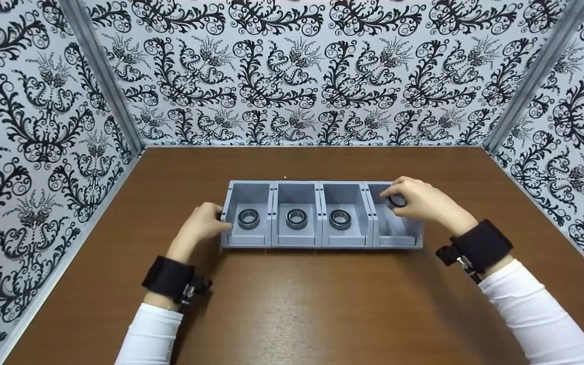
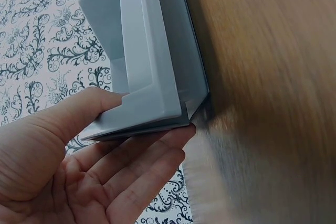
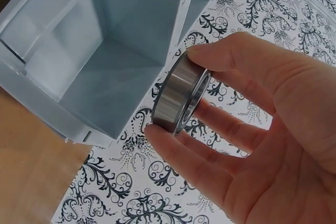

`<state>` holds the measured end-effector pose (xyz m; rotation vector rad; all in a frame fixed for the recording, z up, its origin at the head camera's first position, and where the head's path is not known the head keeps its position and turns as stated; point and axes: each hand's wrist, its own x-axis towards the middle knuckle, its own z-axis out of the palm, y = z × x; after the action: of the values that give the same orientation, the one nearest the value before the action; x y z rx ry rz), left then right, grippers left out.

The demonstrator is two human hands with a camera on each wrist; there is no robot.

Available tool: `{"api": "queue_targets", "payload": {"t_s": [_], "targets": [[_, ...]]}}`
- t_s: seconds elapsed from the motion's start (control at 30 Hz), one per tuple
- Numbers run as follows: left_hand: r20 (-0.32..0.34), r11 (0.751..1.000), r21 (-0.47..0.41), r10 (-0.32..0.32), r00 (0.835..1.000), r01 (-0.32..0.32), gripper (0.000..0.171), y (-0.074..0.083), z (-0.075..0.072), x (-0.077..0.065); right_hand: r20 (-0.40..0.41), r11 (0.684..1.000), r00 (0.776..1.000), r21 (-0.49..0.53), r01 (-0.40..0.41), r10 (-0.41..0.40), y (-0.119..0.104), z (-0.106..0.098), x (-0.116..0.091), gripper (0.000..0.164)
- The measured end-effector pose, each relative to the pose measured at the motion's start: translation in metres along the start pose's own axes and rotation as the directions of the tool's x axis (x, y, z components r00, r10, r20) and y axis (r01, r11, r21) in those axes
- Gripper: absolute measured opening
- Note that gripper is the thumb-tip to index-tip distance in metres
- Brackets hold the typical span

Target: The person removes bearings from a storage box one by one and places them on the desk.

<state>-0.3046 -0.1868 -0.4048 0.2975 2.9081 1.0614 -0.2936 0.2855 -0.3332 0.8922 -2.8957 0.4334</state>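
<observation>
So the shiny steel ring bearing with dark edges [image 3: 178, 95] is sitting up on its edge in the person's right hand [image 1: 424, 202], with thumb and fingertip pinching it across its outer band and the other fingers curving behind it. From the head view it's hanging at the rightmost grey-blue plastic bin [image 1: 397, 241]; can't really tell if it's dipping below the rim.

That bin is ending a row of four matching ones, standing side by side. The other three are each holding a similar bearing, lying flat on the bottom: one on the left [image 1: 248, 226], one next to it [image 1: 296, 226], one in the third bin [image 1: 340, 226].

Over at the other end, the left hand [image 1: 199, 223] is gripping the side wall of the leftmost bin [image 1: 246, 241], thumb on the inside, fingers stretching along the outside.

Both wrists are wearing black straps [image 1: 168, 278], with white sleeves [image 1: 150, 334] below. Everything's resting on a brown wood-look table [image 1: 282, 299], and white panels with black scrollwork [image 1: 302, 61] are standing around it.
</observation>
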Motion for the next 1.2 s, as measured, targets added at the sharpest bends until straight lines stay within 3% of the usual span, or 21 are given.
{"api": "queue_targets", "payload": {"t_s": [0.57,1.2], "targets": [[0.016,1.0,-0.007,-0.009,1.0,0.01,0.017,0.0,0.001,0.001,0.008,1.0,1.0,-0.008,0.01,-0.01,-0.004,-0.002,-0.013,0.033],[0.006,1.0,-0.015,0.006,1.0,-0.006,0.01,-0.001,0.0,0.0,0.028,1.0,0.999,-0.007,0.029,-0.029,-0.013,-0.002,-0.024,0.033]]}}
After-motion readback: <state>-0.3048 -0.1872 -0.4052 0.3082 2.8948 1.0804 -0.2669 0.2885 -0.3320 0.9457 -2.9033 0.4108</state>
